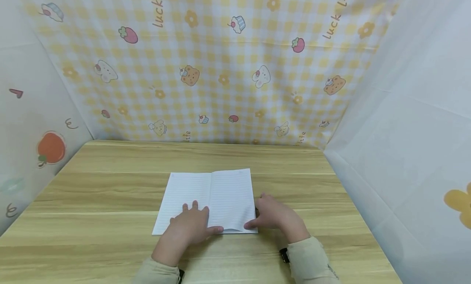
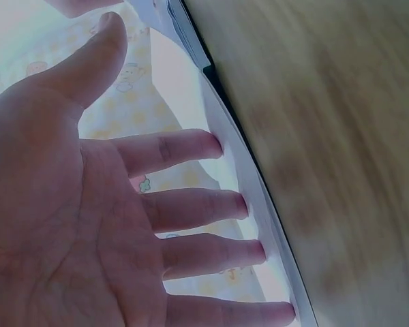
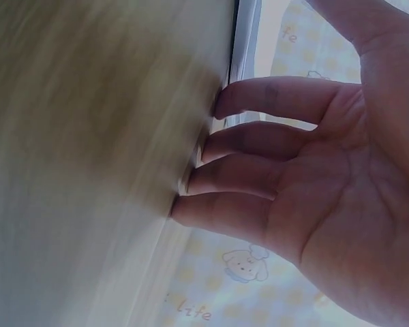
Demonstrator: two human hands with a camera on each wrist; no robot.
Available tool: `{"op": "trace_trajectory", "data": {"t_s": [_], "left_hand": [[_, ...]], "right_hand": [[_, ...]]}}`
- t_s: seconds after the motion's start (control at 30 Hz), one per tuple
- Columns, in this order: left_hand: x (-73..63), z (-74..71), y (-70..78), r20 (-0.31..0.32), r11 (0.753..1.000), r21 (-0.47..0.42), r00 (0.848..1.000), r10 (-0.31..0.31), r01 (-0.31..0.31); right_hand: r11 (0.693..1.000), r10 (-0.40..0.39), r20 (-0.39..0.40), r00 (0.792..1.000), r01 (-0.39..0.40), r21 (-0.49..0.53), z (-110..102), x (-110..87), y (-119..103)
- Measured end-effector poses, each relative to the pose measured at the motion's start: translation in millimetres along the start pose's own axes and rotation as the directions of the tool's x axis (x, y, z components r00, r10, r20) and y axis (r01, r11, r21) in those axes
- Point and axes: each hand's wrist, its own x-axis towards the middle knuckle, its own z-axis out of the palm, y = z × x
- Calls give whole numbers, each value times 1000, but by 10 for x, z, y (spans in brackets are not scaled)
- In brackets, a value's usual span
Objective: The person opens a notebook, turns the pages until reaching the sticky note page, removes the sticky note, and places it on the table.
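Observation:
An open notebook [image 1: 229, 194] with lined white pages lies on the wooden table. My left hand [image 1: 191, 224] rests on its left page with the fingers spread and straight; the thumb reaches across to the bottom of the right page. In the left wrist view, the left fingertips [image 2: 217, 146] touch the paper. My right hand [image 1: 274, 214] is at the notebook's lower right corner, its thumb over the page. The right wrist view has the fingers [image 3: 259, 146] fairly straight, tips down at the table beside the notebook's edge. The right page's bottom edge bulges up slightly between the thumbs.
The wooden table [image 1: 110, 194] extends around the notebook on all sides. A yellow checked curtain [image 1: 220, 71] hangs behind it. White sheets, one on the left [image 1: 33, 112] and one on the right [image 1: 412, 133], border the table.

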Motion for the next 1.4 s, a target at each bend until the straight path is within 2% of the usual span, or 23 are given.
{"op": "trace_trajectory", "data": {"t_s": [0.27, 0.77, 0.97, 1.1, 1.4], "left_hand": [[6, 7, -9, 0, 1000, 3, 1000, 2, -2], [3, 3, -16, -4, 1000, -3, 1000, -1, 1], [13, 2, -20, -1, 1000, -7, 1000, 10, -10], [23, 7, -19, -3, 1000, -5, 1000, 9, -9], [45, 40, -5, 3, 1000, 5, 1000, -6, 6]], "right_hand": [[998, -61, 2, 998, 60, 22, -5, -5, 100], [1000, -7, -96, 995, 8, 7, 58, 106, 36], [999, -28, -86, 996, 29, 14, 29, 109, 67], [999, -40, -104, 994, 37, -29, 31, 121, 73], [998, 25, -144, 989, -33, -51, 71, 198, 61]]}}
